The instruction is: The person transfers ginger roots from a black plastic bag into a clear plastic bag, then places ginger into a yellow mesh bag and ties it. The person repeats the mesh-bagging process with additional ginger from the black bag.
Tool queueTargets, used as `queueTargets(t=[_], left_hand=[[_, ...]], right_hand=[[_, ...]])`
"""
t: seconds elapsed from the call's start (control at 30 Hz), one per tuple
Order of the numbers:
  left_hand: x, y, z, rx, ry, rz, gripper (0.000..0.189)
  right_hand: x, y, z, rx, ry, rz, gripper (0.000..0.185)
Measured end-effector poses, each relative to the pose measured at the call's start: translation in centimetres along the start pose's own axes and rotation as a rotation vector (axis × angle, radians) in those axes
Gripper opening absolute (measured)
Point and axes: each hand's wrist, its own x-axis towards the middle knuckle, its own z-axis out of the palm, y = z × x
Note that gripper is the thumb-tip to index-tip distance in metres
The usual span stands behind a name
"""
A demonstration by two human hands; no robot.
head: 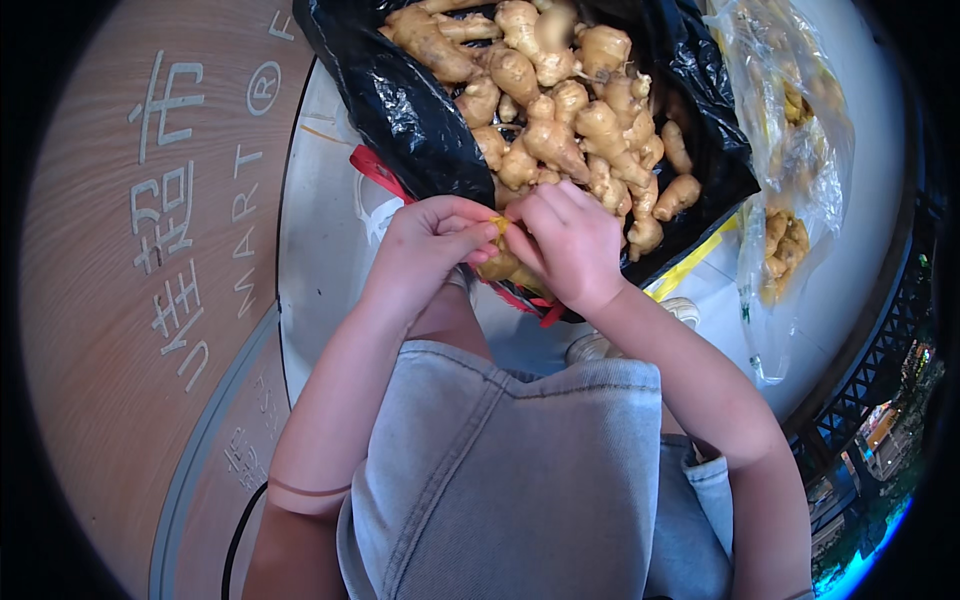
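Note:
My left hand and my right hand meet just in front of a heap of ginger root. Between their fingertips both pinch the gathered yellow neck of a small net bag. The bag hangs below the fingers with pale lumps inside, apparently ginger; my right hand hides part of it. The loose ginger lies in a wide-mouthed black plastic bag, whose near edge reaches under my hands.
To the right lies a clear plastic bag holding ginger in yellow netting. Red strips and a yellow strip show beside the black bag. A wood-grain panel with lettering stands at left. My shoe rests on the pale floor.

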Motion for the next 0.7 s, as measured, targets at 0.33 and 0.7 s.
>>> queueTargets(t=[0.33,0.7], left_hand=[[0.29,-0.48,0.16,0.049,-0.019,0.111,0.01],[0.12,-0.54,0.68,0.12,0.109,0.213,0.005]], right_hand=[[-0.03,-0.19,0.3,0.156,0.005,0.038,0.014],[0.51,-0.3,-0.28,0.517,-0.093,0.357,0.011]])
